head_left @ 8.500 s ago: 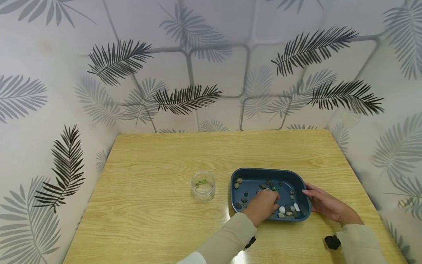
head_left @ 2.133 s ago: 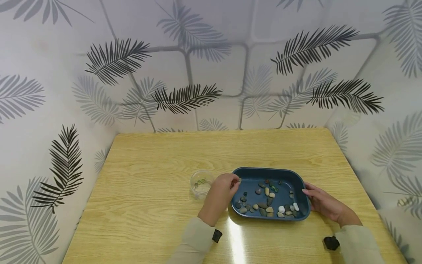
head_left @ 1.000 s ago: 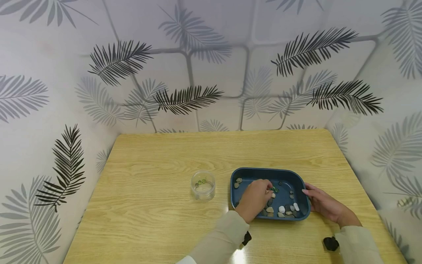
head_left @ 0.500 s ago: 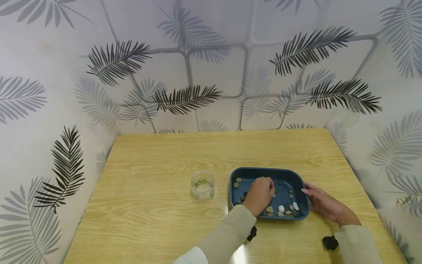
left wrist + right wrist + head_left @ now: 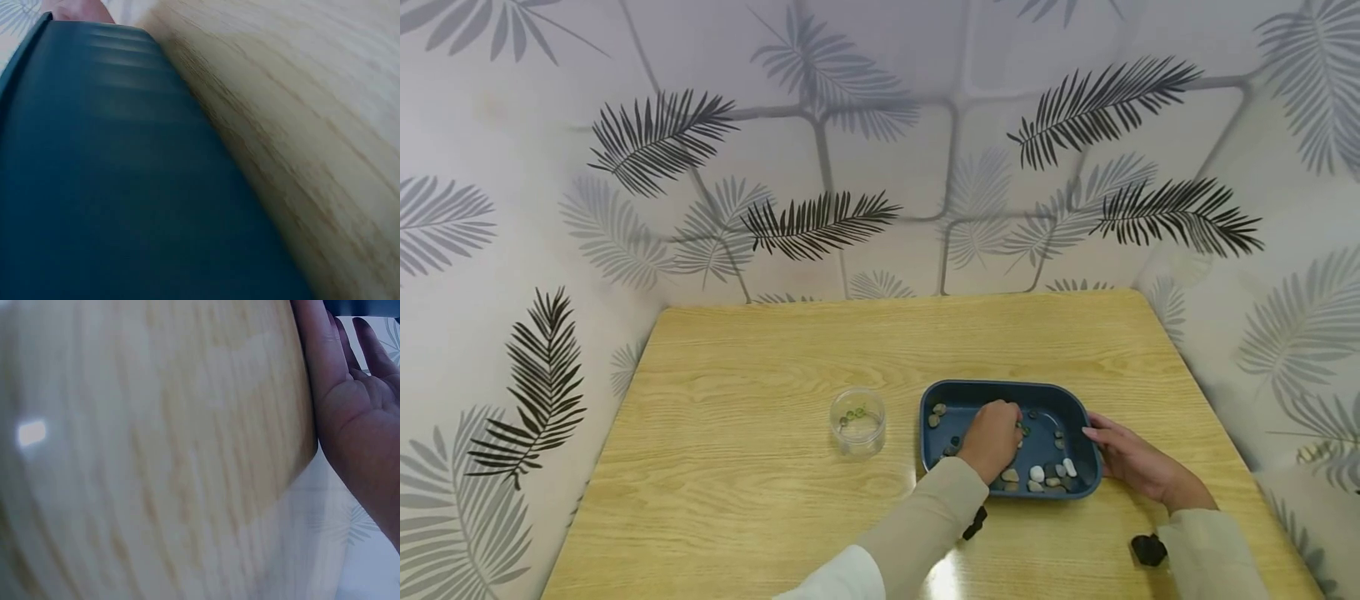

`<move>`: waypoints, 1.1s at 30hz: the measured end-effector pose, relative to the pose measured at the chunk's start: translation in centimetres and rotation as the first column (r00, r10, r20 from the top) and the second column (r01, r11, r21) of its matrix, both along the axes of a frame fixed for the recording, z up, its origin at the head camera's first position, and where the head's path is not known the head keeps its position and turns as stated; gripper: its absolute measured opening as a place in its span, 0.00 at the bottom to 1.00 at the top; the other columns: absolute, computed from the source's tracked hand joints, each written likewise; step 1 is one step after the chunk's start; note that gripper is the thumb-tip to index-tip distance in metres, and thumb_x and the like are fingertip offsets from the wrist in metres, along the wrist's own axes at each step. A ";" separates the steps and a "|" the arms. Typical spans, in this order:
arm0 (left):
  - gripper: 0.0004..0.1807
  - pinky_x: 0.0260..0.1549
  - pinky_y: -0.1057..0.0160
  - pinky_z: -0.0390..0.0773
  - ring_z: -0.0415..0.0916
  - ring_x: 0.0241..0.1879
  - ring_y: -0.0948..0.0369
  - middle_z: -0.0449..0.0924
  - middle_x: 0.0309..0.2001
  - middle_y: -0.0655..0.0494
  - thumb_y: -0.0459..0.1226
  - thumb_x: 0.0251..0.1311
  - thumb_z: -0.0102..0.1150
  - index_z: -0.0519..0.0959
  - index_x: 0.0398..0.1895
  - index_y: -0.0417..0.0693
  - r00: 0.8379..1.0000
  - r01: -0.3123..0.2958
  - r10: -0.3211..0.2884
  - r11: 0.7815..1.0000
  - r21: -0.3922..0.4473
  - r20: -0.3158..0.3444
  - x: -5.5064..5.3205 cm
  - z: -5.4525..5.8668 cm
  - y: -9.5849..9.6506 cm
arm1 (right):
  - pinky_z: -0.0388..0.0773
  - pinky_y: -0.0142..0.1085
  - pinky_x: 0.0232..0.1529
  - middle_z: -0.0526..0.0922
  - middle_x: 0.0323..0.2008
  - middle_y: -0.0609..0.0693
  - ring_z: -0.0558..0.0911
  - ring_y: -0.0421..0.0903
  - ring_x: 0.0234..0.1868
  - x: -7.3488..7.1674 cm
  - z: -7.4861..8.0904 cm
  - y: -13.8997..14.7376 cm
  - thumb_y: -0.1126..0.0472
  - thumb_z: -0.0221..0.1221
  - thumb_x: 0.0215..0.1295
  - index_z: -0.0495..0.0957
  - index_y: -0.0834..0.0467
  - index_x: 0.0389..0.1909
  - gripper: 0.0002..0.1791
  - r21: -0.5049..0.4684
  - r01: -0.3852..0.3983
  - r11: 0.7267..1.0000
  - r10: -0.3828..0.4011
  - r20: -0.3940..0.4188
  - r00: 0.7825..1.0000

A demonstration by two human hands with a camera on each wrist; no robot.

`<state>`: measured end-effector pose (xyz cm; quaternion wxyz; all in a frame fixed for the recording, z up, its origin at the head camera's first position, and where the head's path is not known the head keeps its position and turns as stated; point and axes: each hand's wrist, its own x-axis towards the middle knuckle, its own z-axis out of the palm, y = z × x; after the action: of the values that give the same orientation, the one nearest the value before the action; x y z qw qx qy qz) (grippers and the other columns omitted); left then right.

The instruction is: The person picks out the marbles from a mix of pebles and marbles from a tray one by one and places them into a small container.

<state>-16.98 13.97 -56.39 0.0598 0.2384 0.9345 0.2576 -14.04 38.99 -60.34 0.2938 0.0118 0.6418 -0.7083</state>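
Wood-grained bench (image 5: pixel 737 375) fills lower frame. Pebbles (image 5: pixel 1011 476) sit in a blue tray (image 5: pixel 1000 390), right of centre. Left hand (image 5: pixel 994 437) inside it, fingers curled, tips hidden; cannot tell whether grasping. Right hand (image 5: pixel 1138 467): fingers loosely extended against the tray's end. Risk: pebbles skidding if knuckles knock them. Tray smooth, round-cornered; pebbles rounded, white to dark grey; clear cylindrical cup (image 5: pixel 859 452), lower centre.

we see a gap of tabletop (image 5: pixel 901 417) between the clear cup (image 5: pixel 858 442) and blue tray (image 5: pixel 964 417). the left hand (image 5: pixel 995 437) obstructs the tray's middle; the right hand (image 5: pixel 1140 465) blocks its right end. we find room to pass over the far rim (image 5: pixel 1000 383).
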 end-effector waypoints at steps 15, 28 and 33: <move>0.07 0.27 0.72 0.72 0.72 0.33 0.67 0.76 0.34 0.62 0.36 0.55 0.57 0.81 0.36 0.54 0.998 0.005 -0.014 0.991 -0.132 -0.064 -1.0 -0.3 1.0 | 0.69 0.45 0.48 0.62 0.56 0.37 0.69 0.38 0.53 -0.2 0.2 -0.1 0.55 0.39 0.69 0.36 0.57 0.68 0.33 0.003 0.007 1.000 -0.007 0.008 1.000; 0.05 0.26 0.67 0.74 0.72 0.35 0.62 0.77 0.31 0.61 0.37 0.56 0.57 0.81 0.31 0.56 0.999 0.000 -0.007 0.980 -0.200 -0.037 -1.2 -0.6 1.3 | 0.69 0.46 0.48 0.63 0.55 0.36 0.69 0.38 0.53 0.0 0.4 -0.1 0.54 0.40 0.69 0.37 0.57 0.68 0.33 0.000 0.011 1.000 -0.011 0.008 1.000; 0.04 0.26 0.68 0.74 0.72 0.36 0.63 0.77 0.31 0.61 0.38 0.55 0.57 0.81 0.30 0.57 1.000 -0.003 -0.002 0.977 -0.215 -0.023 -1.4 -0.6 1.4 | 0.69 0.46 0.47 0.64 0.55 0.36 0.69 0.38 0.53 0.0 0.4 -0.1 0.54 0.40 0.69 0.37 0.56 0.68 0.33 0.006 0.010 1.000 -0.010 0.005 1.000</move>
<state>-18.34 15.40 -57.00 0.0744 0.2335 0.9575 0.1524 -14.01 38.90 -59.94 0.2920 0.0175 0.6433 -0.7076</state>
